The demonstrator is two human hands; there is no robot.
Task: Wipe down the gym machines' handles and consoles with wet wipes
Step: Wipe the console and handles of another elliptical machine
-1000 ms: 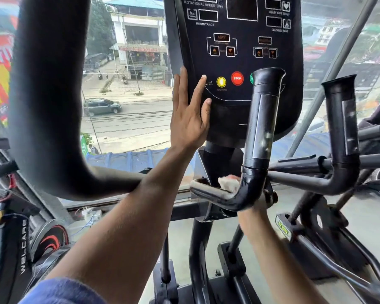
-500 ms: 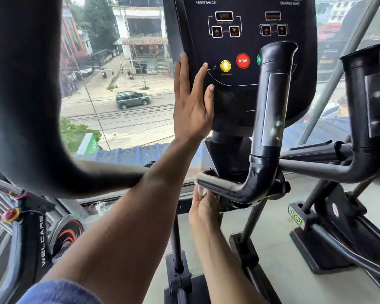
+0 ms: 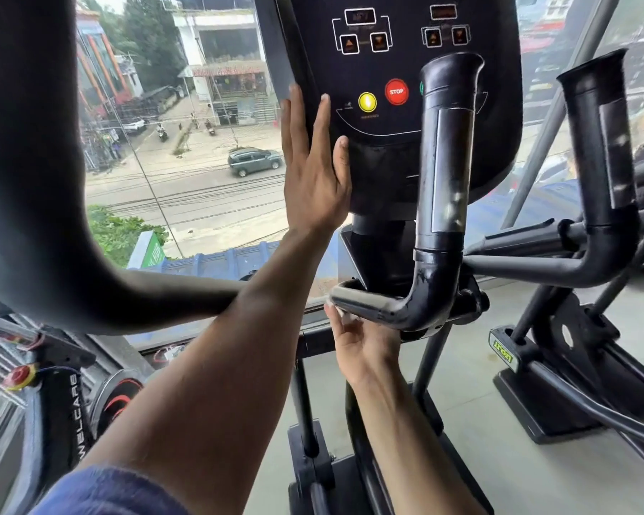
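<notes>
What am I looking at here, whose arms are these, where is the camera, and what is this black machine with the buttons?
The camera sits on a person's head and looks forward and down, so the two bare arms are that person's own. In front stands a gym machine by a big window over a street. The black panel is its console, with a red stop button and a yellow button. The left hand lies flat and open against the console's left edge. The right hand reaches up under the near handle, at its lower bend, with a white wipe pressed between the fingers and the bar. A second handle stands to the right, untouched.
</notes>
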